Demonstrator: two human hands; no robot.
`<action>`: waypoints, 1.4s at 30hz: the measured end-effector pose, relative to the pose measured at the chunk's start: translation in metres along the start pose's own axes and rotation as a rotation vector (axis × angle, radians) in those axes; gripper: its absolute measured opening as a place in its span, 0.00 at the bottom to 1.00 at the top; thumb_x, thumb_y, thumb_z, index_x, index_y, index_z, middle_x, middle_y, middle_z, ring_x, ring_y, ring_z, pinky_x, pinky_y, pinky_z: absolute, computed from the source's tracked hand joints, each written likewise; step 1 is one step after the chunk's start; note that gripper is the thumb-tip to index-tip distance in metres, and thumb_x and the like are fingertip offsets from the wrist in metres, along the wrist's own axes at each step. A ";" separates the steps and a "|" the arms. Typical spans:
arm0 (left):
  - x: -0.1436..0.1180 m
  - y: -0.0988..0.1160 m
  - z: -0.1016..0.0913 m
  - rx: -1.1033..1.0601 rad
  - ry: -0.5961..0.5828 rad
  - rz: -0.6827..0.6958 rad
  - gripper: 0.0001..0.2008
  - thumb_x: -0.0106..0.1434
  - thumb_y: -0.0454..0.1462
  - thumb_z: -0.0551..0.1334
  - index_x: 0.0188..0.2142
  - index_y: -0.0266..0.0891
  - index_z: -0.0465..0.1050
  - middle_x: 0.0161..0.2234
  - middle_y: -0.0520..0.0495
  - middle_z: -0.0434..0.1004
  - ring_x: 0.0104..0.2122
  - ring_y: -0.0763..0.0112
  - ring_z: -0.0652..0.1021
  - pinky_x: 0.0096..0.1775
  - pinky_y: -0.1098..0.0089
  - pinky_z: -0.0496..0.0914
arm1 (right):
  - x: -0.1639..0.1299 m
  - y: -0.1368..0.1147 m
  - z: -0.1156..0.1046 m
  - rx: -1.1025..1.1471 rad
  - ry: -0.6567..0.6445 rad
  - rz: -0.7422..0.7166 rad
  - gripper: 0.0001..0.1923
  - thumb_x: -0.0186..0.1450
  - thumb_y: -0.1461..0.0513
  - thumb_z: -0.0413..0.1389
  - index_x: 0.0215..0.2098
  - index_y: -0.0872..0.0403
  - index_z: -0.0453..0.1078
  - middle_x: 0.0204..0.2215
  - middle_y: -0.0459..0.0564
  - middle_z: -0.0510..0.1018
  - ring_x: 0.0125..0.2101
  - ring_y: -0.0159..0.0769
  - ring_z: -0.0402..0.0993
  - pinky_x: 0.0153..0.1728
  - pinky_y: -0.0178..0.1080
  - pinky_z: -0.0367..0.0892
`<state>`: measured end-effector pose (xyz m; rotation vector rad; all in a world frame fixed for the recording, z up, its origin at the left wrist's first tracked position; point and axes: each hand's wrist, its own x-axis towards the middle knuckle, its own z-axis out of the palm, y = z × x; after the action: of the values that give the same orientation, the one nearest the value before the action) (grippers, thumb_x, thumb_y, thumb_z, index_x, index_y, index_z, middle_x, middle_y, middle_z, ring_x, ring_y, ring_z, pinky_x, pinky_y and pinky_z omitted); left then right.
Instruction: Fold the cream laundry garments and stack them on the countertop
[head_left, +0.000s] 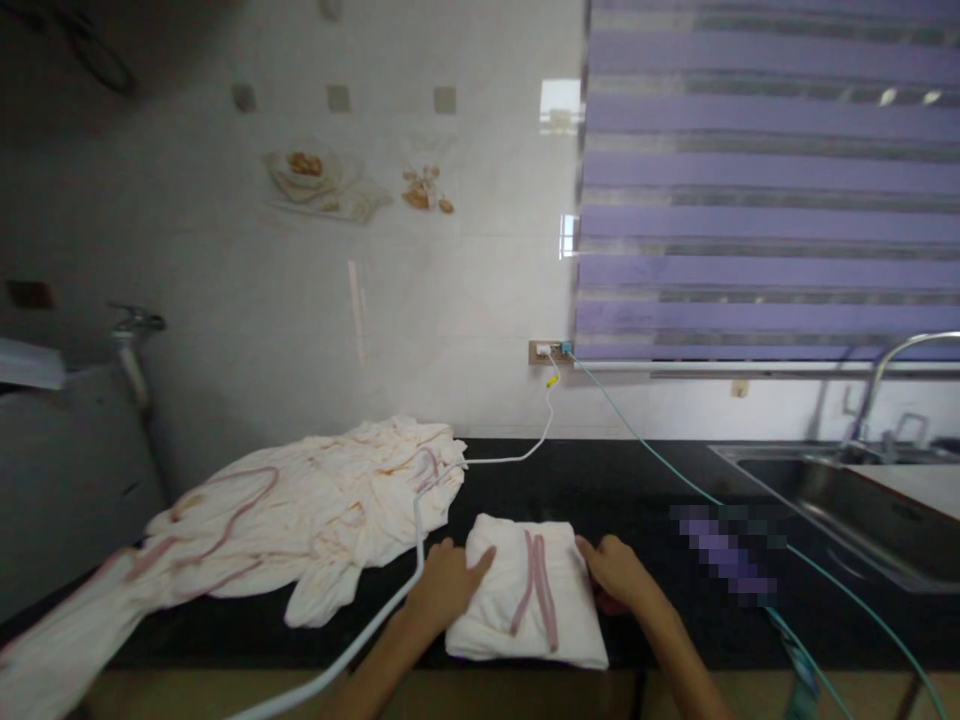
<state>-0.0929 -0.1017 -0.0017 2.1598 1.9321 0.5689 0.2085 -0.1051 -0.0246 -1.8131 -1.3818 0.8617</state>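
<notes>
Folded cloth (529,590) between left hand (444,585), right hand (616,572), both touching

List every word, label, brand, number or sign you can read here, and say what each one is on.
None can be read.
Folded cream garment under the left hand and right hand: pink stripes only, no lettering.
Spread-out cream garment: pink lines, no text.
Wall tile picture: shows food, no words.
Wall socket: too small to show any marking.
Object on the counter: blurred out, unreadable.
</notes>
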 end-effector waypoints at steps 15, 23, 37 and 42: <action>0.037 0.056 0.037 -1.665 -0.589 -0.313 0.17 0.56 0.37 0.69 0.43 0.29 0.76 0.35 0.37 0.84 0.39 0.54 0.84 0.47 0.59 0.77 | 0.016 -0.016 0.002 0.508 -0.146 -0.142 0.21 0.57 0.51 0.65 0.42 0.58 0.78 0.41 0.56 0.84 0.39 0.41 0.80 0.38 0.37 0.72; 0.110 0.074 0.054 -1.732 -0.627 -0.158 0.20 0.58 0.34 0.71 0.49 0.28 0.76 0.43 0.36 0.84 0.43 0.54 0.84 0.56 0.55 0.73 | 0.051 -0.020 -0.015 0.853 -0.186 -0.046 0.26 0.61 0.49 0.65 0.49 0.58 0.72 0.43 0.61 0.82 0.42 0.47 0.81 0.43 0.44 0.75; 0.165 0.063 0.071 -1.935 -0.545 -0.215 0.23 0.59 0.34 0.69 0.54 0.31 0.75 0.44 0.35 0.84 0.44 0.49 0.84 0.53 0.55 0.74 | 0.125 -0.037 0.004 0.937 -0.317 -0.192 0.39 0.54 0.57 0.72 0.62 0.50 0.67 0.55 0.55 0.79 0.51 0.50 0.79 0.55 0.51 0.72; 0.161 0.069 0.073 -1.966 -0.560 -0.214 0.24 0.57 0.33 0.69 0.54 0.31 0.76 0.45 0.35 0.84 0.43 0.48 0.84 0.53 0.54 0.74 | 0.125 -0.023 0.003 0.886 -0.384 -0.047 0.37 0.55 0.55 0.72 0.60 0.56 0.69 0.52 0.61 0.80 0.49 0.52 0.80 0.56 0.52 0.71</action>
<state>0.0121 0.0554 -0.0164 0.6104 0.4751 0.9692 0.2210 0.0212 -0.0191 -0.9578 -0.9849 1.5439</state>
